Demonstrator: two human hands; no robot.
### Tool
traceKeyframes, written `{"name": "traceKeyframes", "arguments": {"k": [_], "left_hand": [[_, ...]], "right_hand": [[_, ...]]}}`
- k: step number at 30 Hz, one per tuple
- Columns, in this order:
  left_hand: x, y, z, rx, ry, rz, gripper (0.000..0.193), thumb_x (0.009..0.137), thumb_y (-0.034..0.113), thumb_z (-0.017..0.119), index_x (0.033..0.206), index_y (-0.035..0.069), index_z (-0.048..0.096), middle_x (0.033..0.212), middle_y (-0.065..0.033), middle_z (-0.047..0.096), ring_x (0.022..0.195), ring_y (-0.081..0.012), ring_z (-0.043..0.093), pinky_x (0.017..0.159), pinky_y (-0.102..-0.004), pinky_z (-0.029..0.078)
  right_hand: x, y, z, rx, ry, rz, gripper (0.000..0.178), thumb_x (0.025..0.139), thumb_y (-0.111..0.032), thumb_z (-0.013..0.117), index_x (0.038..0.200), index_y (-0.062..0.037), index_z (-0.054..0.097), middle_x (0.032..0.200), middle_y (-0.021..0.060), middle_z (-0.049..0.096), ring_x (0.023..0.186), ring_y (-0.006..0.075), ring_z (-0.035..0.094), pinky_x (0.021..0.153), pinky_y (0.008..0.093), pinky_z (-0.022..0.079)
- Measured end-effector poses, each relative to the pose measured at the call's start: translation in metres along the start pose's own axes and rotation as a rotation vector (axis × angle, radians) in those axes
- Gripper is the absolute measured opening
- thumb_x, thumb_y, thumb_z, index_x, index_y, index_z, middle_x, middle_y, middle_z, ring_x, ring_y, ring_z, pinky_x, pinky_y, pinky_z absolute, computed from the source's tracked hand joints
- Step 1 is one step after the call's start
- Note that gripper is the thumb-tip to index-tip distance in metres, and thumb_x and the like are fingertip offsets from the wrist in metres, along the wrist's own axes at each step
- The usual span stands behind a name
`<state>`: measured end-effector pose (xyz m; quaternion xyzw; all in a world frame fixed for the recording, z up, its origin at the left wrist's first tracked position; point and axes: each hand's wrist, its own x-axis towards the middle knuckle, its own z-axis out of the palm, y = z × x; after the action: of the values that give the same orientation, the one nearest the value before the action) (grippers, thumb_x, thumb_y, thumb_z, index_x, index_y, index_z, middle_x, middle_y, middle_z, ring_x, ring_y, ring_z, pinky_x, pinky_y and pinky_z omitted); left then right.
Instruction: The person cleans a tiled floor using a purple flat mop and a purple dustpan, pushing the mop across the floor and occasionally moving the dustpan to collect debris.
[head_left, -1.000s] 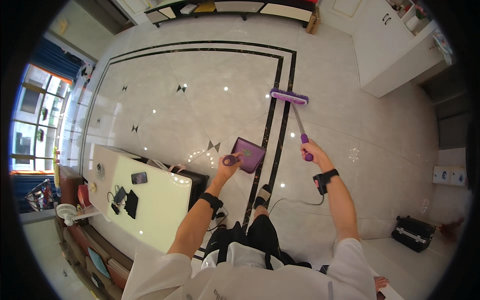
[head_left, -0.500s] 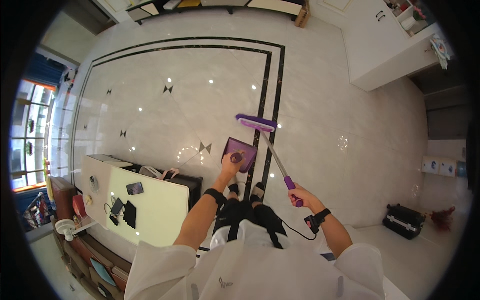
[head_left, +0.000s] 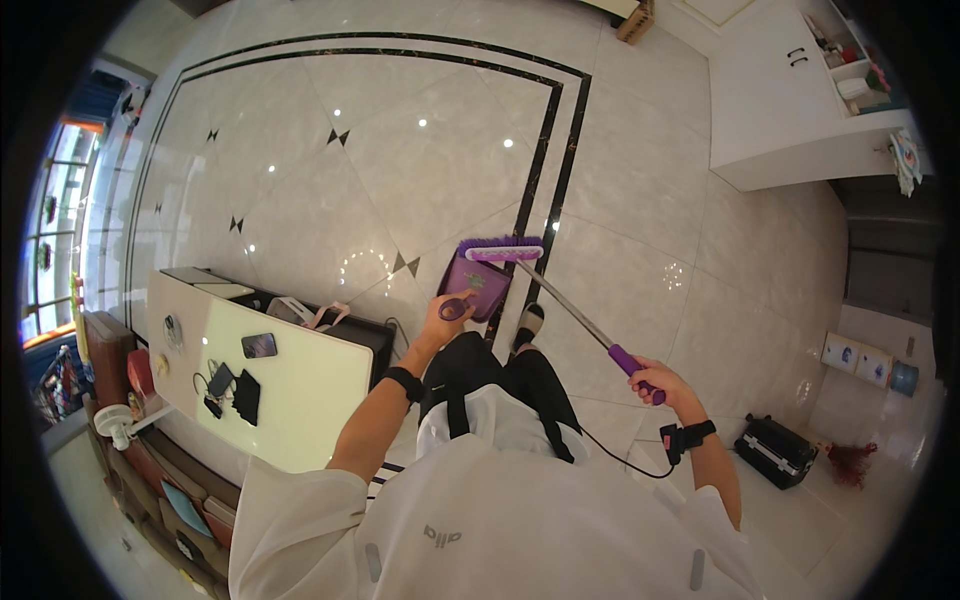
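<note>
My left hand [head_left: 447, 315] is closed round the purple handle of a dustpan [head_left: 485, 287]. The pan lies at the floor just ahead of my feet, its open side facing away from me. A small greenish patch shows inside it, too small to make out. In my right hand [head_left: 662, 385] is the purple grip of a broom [head_left: 577, 312], with fingers wrapped round it. Its metal pole slants up and left to a wide head with purple bristles, which sits at the far edge of the dustpan. Whether the bristles touch the pan I cannot tell.
A pale table [head_left: 300, 395] at my left bears a phone [head_left: 259, 345], cables and dark items. Behind it stand a sofa [head_left: 170, 500] and a white fan [head_left: 118, 425]. A black case [head_left: 775, 450] is on the floor at right, below a white cabinet [head_left: 765, 100].
The broom head has come left to the dustpan's far edge. My right hand has moved right and the pole leans more. My left hand and the dustpan shifted slightly left; my view moved too.
</note>
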<state>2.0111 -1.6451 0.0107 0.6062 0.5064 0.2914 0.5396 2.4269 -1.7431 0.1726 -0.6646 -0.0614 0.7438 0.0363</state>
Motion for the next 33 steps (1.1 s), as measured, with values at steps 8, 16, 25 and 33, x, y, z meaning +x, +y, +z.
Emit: {"name": "traceKeyframes", "arguments": {"k": [8, 16, 25, 33], "left_hand": [[-0.006, 0.022, 0.018, 0.023, -0.009, -0.109, 0.024, 0.08, 0.004, 0.065, 0.103, 0.003, 0.062, 0.074, -0.0063, 0.061, 0.07, -0.0087, 0.054, 0.067, -0.0235, 0.045], [-0.021, 0.038, 0.032, 0.08, 0.04, -0.212, 0.019, 0.081, 0.006, 0.065, 0.099, 0.004, 0.063, 0.072, -0.0043, 0.058, 0.068, -0.0072, 0.053, 0.066, -0.0218, 0.044], [-0.017, 0.021, 0.044, 0.122, 0.049, -0.283, 0.021, 0.081, 0.006, 0.065, 0.101, 0.005, 0.062, 0.074, -0.0022, 0.059, 0.07, -0.007, 0.053, 0.068, -0.0219, 0.044], [-0.012, 0.027, 0.036, 0.103, -0.011, -0.373, 0.022, 0.081, 0.004, 0.064, 0.103, 0.0, 0.061, 0.081, 0.0021, 0.058, 0.078, -0.0051, 0.053, 0.074, -0.0197, 0.043]], "right_hand": [[-0.018, -0.04, -0.119, -0.383, 0.046, 0.009, 0.063, 0.075, -0.001, 0.056, 0.134, -0.0114, 0.039, 0.06, 0.0004, 0.047, 0.042, 0.0085, 0.044, 0.036, 0.0249, 0.038], [0.0, -0.028, -0.211, -0.338, 0.005, 0.094, 0.054, 0.075, -0.001, 0.057, 0.126, -0.01, 0.045, 0.061, 0.0014, 0.047, 0.043, 0.0098, 0.045, 0.036, 0.0264, 0.038], [0.004, 0.015, -0.21, -0.353, 0.016, 0.012, 0.061, 0.073, -0.001, 0.057, 0.131, -0.0106, 0.041, 0.06, 0.0021, 0.048, 0.042, 0.0107, 0.044, 0.036, 0.027, 0.038], [-0.001, 0.041, -0.195, -0.332, 0.031, -0.073, 0.076, 0.072, -0.001, 0.055, 0.142, -0.0105, 0.028, 0.058, 0.0029, 0.047, 0.041, 0.0125, 0.045, 0.035, 0.0284, 0.037]]}}
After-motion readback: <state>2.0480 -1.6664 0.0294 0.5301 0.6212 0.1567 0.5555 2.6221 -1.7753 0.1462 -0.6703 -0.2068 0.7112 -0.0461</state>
